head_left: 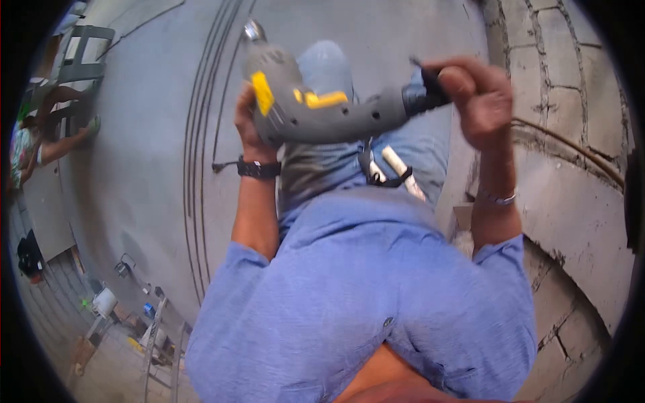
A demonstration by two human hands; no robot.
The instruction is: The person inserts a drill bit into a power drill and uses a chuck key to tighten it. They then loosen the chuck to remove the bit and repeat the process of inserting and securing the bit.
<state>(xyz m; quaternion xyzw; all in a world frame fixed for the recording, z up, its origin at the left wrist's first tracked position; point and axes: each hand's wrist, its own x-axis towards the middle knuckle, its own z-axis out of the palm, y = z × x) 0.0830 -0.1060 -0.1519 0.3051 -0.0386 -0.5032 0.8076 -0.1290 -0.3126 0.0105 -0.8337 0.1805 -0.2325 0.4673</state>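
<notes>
A grey power drill [336, 124] with yellow patches lies across the view, its silver tip [254, 31] at the upper left. My left hand [250, 124], with a black watch on the wrist, is closed around the tool's body from behind; most of its fingers are hidden by the casing. At the other end, my right hand [480, 97] pinches the black end piece [424, 95] of the handle, thumb and fingers bent around it. Both hands hold the tool up in front of my jeans. Slight motion blur softens its outline.
Long thin rods [200, 148] run along the grey floor on the left. A block wall [564, 74] stands close on the right. At far left are a seated person's leg [70, 138] and a plastic chair [86, 54]. A ladder [154, 336] and clutter occupy the lower left.
</notes>
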